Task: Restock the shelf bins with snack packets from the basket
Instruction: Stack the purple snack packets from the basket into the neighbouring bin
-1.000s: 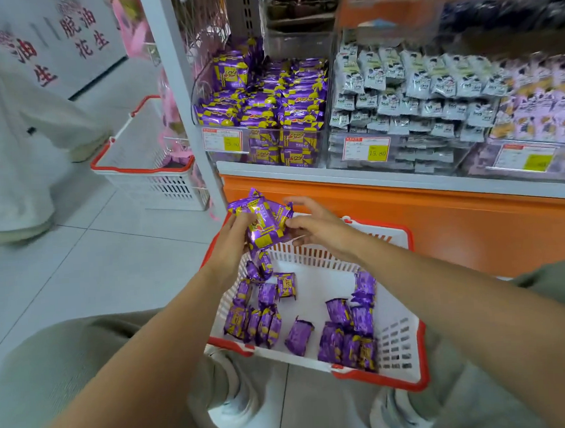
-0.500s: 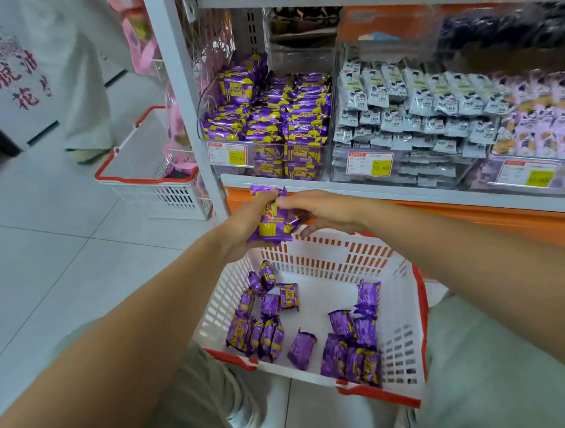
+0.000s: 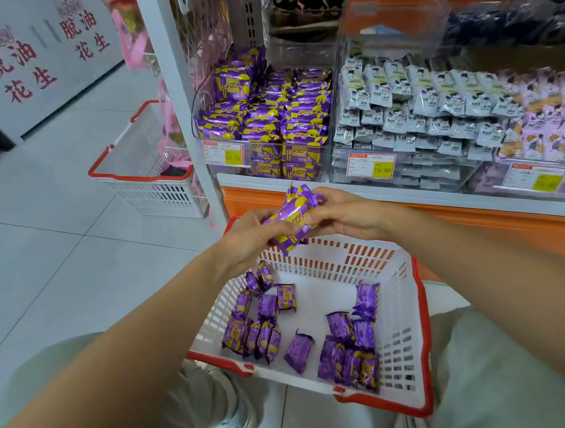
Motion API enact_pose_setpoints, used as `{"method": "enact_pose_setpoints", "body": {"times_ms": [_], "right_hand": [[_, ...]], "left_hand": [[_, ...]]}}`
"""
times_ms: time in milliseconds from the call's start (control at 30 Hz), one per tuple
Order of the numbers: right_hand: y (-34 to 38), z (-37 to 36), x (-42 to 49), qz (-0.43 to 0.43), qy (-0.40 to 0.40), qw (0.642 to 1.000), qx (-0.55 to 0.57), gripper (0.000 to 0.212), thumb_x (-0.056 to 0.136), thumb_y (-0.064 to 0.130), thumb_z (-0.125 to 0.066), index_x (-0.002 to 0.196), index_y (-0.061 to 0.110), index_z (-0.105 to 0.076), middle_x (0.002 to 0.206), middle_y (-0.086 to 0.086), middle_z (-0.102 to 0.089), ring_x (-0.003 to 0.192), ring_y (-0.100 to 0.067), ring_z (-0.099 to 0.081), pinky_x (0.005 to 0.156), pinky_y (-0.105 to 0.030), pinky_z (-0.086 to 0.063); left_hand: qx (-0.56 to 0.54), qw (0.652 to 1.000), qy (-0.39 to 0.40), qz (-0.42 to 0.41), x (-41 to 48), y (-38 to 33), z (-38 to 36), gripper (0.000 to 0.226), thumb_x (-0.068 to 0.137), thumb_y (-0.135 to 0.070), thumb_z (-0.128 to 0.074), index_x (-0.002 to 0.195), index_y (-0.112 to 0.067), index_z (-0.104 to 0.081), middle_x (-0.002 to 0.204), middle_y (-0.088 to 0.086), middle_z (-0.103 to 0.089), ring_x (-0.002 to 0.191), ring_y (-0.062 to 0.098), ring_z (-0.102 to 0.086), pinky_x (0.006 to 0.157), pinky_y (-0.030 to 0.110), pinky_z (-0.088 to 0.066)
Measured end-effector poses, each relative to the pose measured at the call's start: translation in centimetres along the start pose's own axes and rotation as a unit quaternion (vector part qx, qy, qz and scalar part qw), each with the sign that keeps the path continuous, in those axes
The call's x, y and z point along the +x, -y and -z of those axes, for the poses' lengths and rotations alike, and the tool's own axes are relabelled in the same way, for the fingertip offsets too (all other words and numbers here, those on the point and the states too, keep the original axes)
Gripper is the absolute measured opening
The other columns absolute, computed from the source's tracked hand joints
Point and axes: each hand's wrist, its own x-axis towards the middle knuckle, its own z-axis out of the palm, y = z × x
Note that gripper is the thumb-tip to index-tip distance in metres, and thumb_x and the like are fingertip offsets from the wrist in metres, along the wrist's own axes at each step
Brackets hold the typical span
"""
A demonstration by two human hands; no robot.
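A bunch of purple-and-yellow snack packets (image 3: 294,218) is held between both hands above the far rim of the white basket with red rim (image 3: 421,304). My left hand (image 3: 246,238) grips the bunch from the lower left. My right hand (image 3: 343,214) holds its upper right end. Several loose purple packets (image 3: 264,322) lie on the basket floor, in a left group and a right group (image 3: 350,351). On the shelf ahead, the clear bin of the same purple packets (image 3: 269,116) is piled high.
Beside the purple bin stand a clear bin of grey-white packets (image 3: 406,109) and one of pale lilac packets (image 3: 545,124). A second white basket (image 3: 148,175) sits on the tiled floor to the left. An orange base panel (image 3: 472,236) runs under the shelf.
Both hands have lifted the bunch of packets from over the basket up toward the shelf edge. The view has tilted up and nearer the shelf.
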Motion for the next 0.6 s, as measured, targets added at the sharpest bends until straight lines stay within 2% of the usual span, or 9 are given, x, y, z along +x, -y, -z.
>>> {"method": "enact_pose_setpoints", "body": {"times_ms": [67, 167, 267, 333, 433, 533, 600], "right_hand": [[-0.4, 0.2, -0.6, -0.003, 0.0, 0.999, -0.05, 0.042, 0.083, -0.005, -0.067, 0.118, 0.01, -0.049, 0.11, -0.009, -0.063, 0.098, -0.021, -0.063, 0.093, -0.035, -0.053], [-0.7, 0.2, -1.4, 0.009, -0.019, 0.996, -0.085, 0.049, 0.079, -0.006, -0.071, 0.12, 0.009, -0.048, 0.112, -0.009, -0.062, 0.095, -0.021, -0.064, 0.084, -0.03, -0.055], [-0.7, -0.4, -2.0, 0.054, -0.053, 0.993, -0.089, 0.06, 0.078, -0.007, -0.073, 0.126, 0.014, -0.045, 0.117, -0.005, -0.063, 0.103, -0.021, -0.065, 0.091, -0.031, -0.055], [-0.6, -0.9, -2.2, 0.077, -0.065, 0.991, -0.089, 0.066, 0.08, -0.008, -0.071, 0.134, 0.016, -0.042, 0.123, -0.005, -0.062, 0.109, -0.02, -0.064, 0.094, -0.032, -0.054], [-0.7, -1.8, -2.3, 0.095, -0.072, 0.988, -0.101, 0.062, 0.081, -0.013, -0.066, 0.133, 0.011, -0.042, 0.127, -0.011, -0.059, 0.11, -0.018, -0.061, 0.095, -0.035, -0.052], [-0.8, -2.3, -2.2, 0.09, -0.071, 0.988, -0.106, 0.056, 0.082, -0.014, -0.061, 0.129, 0.009, -0.042, 0.127, -0.018, -0.058, 0.109, -0.02, -0.059, 0.102, -0.046, -0.047], [-0.7, -2.7, -2.1, 0.08, -0.066, 0.989, -0.101, 0.055, 0.084, -0.013, -0.059, 0.129, 0.01, -0.039, 0.126, -0.02, -0.06, 0.106, -0.02, -0.059, 0.104, -0.05, -0.043]], "left_hand": [[0.037, 0.999, -0.038, -0.003, 0.1, 0.4, 0.1, 0.07, 0.052, -0.028, -0.089, 0.116, -0.009, -0.067, 0.104, 0.011, -0.073, 0.095, 0.026, -0.069, 0.089, 0.035, -0.053], [0.059, 0.996, -0.062, -0.031, 0.1, 0.9, -0.2, 0.061, 0.061, -0.02, -0.088, 0.118, -0.011, -0.065, 0.102, 0.007, -0.074, 0.096, 0.025, -0.07, 0.094, 0.04, -0.053], [0.002, 0.993, -0.097, -0.07, -0.5, 1.0, -1.0, 0.063, 0.071, -0.005, -0.082, 0.128, -0.014, -0.057, 0.11, 0.009, -0.071, 0.099, 0.022, -0.069, 0.096, 0.041, -0.052], [-0.054, 0.989, -0.098, -0.101, -1.0, 1.0, -1.7, 0.065, 0.074, 0.001, -0.075, 0.131, -0.02, -0.051, 0.114, 0.008, -0.067, 0.097, 0.02, -0.068, 0.091, 0.037, -0.054], [-0.093, 0.986, -0.069, -0.124, -1.7, 1.1, -2.9, 0.073, 0.075, -0.004, -0.064, 0.138, -0.032, -0.04, 0.108, -0.007, -0.069, 0.096, 0.017, -0.064, 0.09, 0.037, -0.053], [-0.111, 0.984, -0.071, -0.116, -1.9, 1.2, -3.1, 0.082, 0.08, 0.007, -0.06, 0.147, -0.025, -0.027, 0.109, -0.001, -0.067, 0.094, 0.016, -0.064, 0.093, 0.034, -0.051], [-0.083, 0.988, -0.083, -0.098, -1.9, 1.0, -2.9, 0.085, 0.073, -0.003, -0.066, 0.145, -0.016, -0.024, 0.109, 0.003, -0.066, 0.098, 0.018, -0.065, 0.098, 0.036, -0.049]]}}
